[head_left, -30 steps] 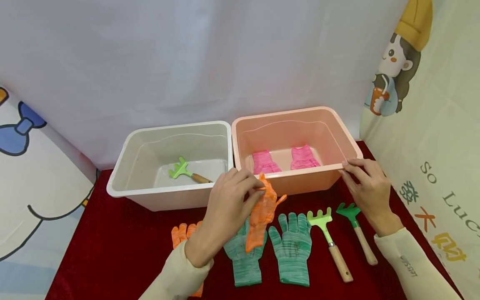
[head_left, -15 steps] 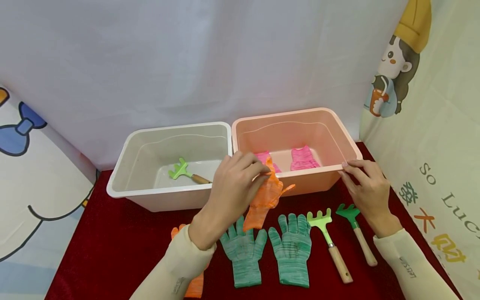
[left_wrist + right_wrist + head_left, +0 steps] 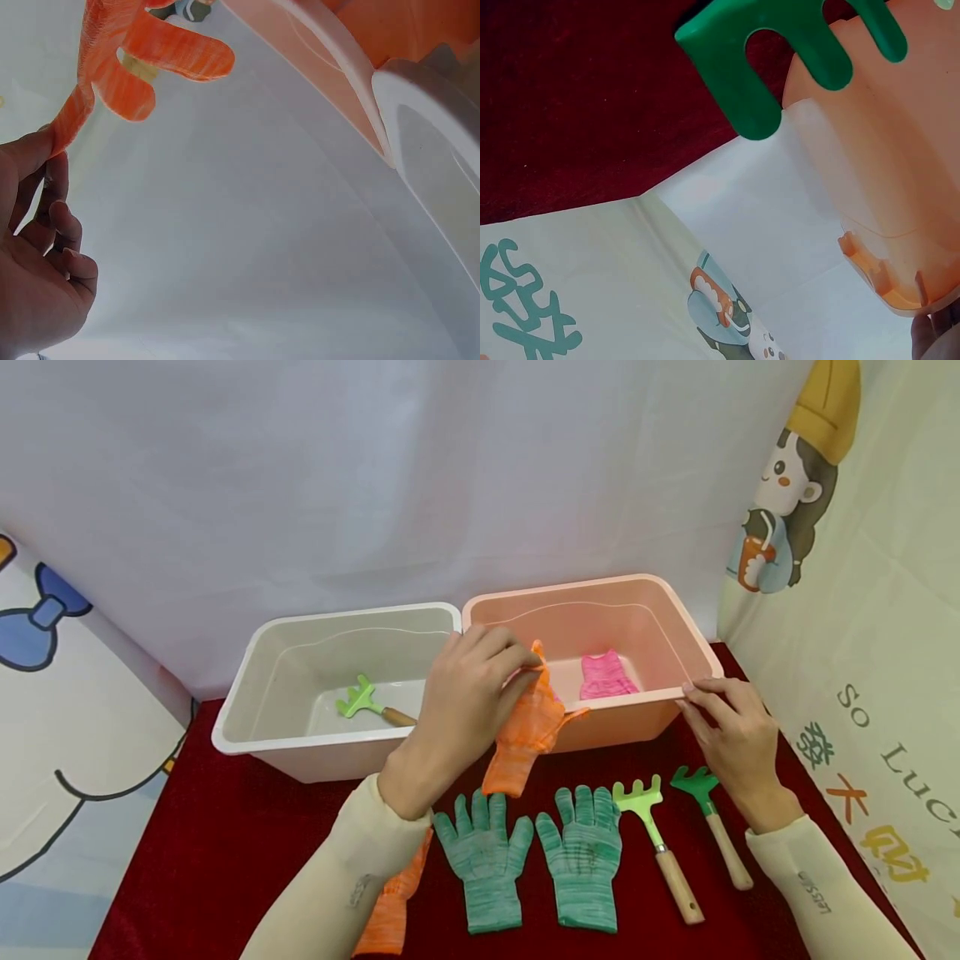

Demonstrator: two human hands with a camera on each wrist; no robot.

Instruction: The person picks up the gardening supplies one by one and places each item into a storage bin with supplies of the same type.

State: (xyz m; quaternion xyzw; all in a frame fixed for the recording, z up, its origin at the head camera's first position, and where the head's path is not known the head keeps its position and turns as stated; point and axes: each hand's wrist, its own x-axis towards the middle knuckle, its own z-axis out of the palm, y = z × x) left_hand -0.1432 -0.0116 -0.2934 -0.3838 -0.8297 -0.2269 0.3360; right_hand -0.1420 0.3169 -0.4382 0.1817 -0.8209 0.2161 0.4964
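Observation:
My left hand pinches an orange knit glove by one fingertip. In the left wrist view the glove dangles from thumb and forefinger, the other fingers loosely curled. It hangs at the front left of a peach plastic tub, overlapping its rim in the head view. My right hand grips that tub's front right corner by the rim. Inside lies a pink glove; a second pink one is almost wholly hidden behind the orange glove. Another orange glove lies on the cloth, partly under my left sleeve.
A white tub stands left of the peach one, holding a light green hand rake. On the red cloth lie two green gloves, a light green rake and a dark green rake.
My left hand has risen and moved away from me, carrying the orange glove up to the peach tub's front rim. My right hand stays at the tub's corner.

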